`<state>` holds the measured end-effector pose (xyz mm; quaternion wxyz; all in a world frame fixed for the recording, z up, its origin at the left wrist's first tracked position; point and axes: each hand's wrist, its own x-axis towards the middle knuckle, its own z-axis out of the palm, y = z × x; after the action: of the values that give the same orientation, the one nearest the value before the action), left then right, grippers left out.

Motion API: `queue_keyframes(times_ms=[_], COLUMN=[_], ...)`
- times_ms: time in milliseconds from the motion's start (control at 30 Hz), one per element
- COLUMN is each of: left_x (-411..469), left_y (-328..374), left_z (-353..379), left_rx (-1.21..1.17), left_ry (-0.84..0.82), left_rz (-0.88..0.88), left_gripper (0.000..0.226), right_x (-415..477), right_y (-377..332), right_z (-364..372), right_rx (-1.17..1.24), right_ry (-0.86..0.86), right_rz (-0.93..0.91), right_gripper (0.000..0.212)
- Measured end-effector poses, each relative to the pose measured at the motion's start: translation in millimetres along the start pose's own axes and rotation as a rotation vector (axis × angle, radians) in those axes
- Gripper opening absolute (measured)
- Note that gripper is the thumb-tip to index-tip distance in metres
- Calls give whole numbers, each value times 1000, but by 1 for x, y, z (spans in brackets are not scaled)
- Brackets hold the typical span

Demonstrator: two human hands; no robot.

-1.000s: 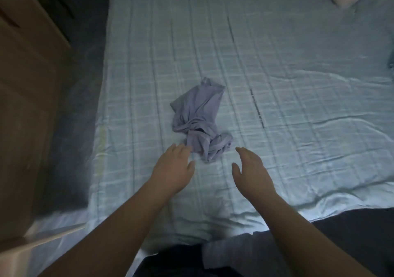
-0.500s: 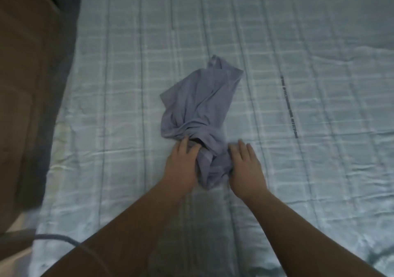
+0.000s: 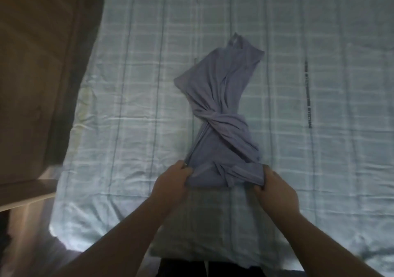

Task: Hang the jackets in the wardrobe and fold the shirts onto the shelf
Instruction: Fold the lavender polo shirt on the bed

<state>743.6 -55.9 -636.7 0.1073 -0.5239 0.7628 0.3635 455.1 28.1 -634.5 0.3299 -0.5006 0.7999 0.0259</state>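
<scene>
A lavender shirt (image 3: 221,97) lies twisted around its middle on the pale blue checked bed sheet (image 3: 132,110). Its near edge is stretched between my hands. My left hand (image 3: 172,180) pinches the left corner of that edge, fingers curled over the cloth. My right hand (image 3: 275,189) grips the right corner in the same way. The far end of the shirt fans out flat toward the head of the bed.
A brown wooden wardrobe (image 3: 36,67) stands along the left side of the bed, with a pale ledge (image 3: 23,200) below it. The sheet stretches wide to the right and far side. Dark floor shows at the bottom edge.
Both hands reached the crumpled shirt, took hold of its near edge and pulled it apart and toward me, so the shirt now lies longer and stretched. The view has moved closer.
</scene>
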Motion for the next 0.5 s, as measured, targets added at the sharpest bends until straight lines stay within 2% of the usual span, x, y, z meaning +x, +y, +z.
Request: queue_keyframes(times_ms=[133,267,367,433,500], left_x=[-20,-21,-8,5,19], left_y=[3,13,19,23,29], left_z=[11,15,3,-11,-28], left_rx=[29,102,118,43,-22], left_ry=[-51,-22,12,53,82], left_rz=[-77,-79,-91,-96,-95], left_gripper=[36,24,29,36,33], right_x=[-9,-5,6,16,29], right_y=[7,-3,-26,-43,-60], right_z=[-3,-9,-23,-34,-43], right_rx=[-106,-250,-186,-108,-49], right_ry=[-44,-52,-5,34,65], right_rz=[20,-12,-69,-108,-154], right_gripper=[43,51,58,61,63])
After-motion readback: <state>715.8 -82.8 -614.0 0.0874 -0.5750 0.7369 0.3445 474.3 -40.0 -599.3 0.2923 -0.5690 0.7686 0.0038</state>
